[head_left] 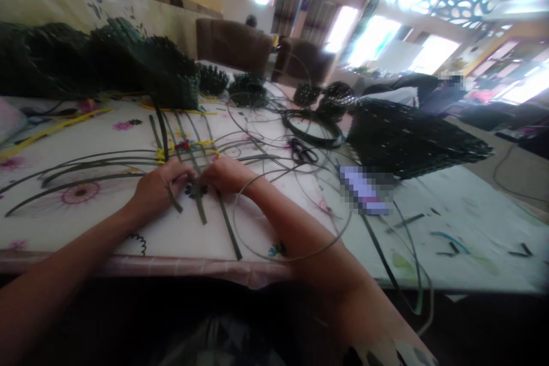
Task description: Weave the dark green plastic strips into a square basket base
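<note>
Dark green flat weaving strips [199, 206] cross one another on the flowered tablecloth [107, 229]. Yellow and red ties [184, 146] show at several of the crossings. At the near side of this lattice, my left hand [160, 183] is closed with its fingertips on a strip. My right hand [225, 174] is closed beside it, pinching at the strips from the right. The two hands are close together, and their fingertips are partly hidden. Long strip ends fan out to the left and towards me, and a thin looped strand [295, 257] passes over my right forearm.
Dark woven baskets [171, 68] line the back left. A large dark woven piece [416, 137] stands at the right. Black-handled scissors [304, 151], a coiled ring [313, 128] and tangled thin strands lie right of the hands. Strip scraps [448, 250] dot the pale table [493, 217].
</note>
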`<state>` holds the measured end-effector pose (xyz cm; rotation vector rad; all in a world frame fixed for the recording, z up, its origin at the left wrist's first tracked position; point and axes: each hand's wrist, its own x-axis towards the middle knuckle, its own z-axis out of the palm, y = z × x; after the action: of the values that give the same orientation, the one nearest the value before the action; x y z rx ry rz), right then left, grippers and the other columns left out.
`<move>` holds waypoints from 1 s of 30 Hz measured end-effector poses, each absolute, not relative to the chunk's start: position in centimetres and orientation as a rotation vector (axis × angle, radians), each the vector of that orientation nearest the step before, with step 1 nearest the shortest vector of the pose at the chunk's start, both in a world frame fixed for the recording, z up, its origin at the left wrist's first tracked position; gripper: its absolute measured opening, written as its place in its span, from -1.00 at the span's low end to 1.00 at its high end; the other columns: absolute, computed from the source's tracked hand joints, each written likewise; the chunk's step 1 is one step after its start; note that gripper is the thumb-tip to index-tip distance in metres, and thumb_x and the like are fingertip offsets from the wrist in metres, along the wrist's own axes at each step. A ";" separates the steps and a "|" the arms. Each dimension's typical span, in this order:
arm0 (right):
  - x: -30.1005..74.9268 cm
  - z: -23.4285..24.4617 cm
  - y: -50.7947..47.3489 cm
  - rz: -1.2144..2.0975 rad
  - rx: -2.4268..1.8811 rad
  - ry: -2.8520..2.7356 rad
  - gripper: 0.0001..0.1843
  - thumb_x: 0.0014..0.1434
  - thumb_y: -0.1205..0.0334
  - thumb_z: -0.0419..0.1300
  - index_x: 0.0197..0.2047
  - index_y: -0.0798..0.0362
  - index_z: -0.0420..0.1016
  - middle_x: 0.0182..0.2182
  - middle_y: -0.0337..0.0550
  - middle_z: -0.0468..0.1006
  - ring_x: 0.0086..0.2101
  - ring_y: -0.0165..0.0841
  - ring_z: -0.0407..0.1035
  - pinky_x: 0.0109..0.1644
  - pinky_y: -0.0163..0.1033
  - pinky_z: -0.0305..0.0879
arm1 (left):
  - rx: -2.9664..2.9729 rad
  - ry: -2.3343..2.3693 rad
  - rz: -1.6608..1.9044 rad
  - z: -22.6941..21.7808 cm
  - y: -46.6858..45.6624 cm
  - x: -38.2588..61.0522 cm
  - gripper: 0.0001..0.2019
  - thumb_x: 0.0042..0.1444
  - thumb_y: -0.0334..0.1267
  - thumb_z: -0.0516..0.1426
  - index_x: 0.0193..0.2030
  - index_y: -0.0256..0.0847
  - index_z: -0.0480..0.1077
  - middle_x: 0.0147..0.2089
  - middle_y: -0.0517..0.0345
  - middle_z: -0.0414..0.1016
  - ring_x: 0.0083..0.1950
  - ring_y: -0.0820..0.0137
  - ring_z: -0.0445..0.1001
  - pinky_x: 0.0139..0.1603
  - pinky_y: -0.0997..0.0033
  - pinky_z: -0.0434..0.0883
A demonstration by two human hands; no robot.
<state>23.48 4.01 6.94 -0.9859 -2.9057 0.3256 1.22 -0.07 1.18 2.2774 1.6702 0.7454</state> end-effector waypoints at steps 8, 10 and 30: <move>22.9 7.1 3.8 0.352 -1.106 -2.881 -0.67 0.43 0.34 0.17 -0.10 0.14 0.81 -0.16 0.01 0.77 -0.26 -0.33 0.47 -0.18 -0.26 0.17 | 2.293 1.629 0.773 0.4 0.5 0.7 -0.63 0.34 0.02 -0.02 -0.16 -0.04 0.58 -0.16 0.03 0.49 -0.10 0.16 0.53 -0.02 0.22 0.44; 22.9 7.0 4.0 0.391 -1.103 -2.848 -0.69 0.42 0.34 0.18 -0.17 0.17 0.80 -0.26 -0.05 0.73 -0.32 -0.37 0.40 -0.21 -0.27 0.14 | 2.299 1.613 0.775 0.2 0.7 0.4 -0.63 0.34 0.04 -0.01 -0.17 -0.04 0.58 -0.17 0.03 0.48 -0.10 0.16 0.53 -0.02 0.24 0.44; 23.3 5.9 4.1 1.192 -1.297 -2.130 -0.57 0.34 0.33 0.19 -0.58 0.04 0.26 -0.64 -0.39 0.21 -0.49 -0.49 0.15 -0.32 -0.35 0.06 | 2.397 1.554 0.813 0.5 0.2 0.5 -0.64 0.41 0.03 0.02 -0.20 -0.07 0.55 -0.20 0.05 0.44 -0.23 0.21 0.46 -0.24 0.26 0.30</move>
<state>23.33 4.12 5.88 -1.2970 -2.1305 1.1917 0.46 0.19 0.46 2.3971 1.5541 0.8132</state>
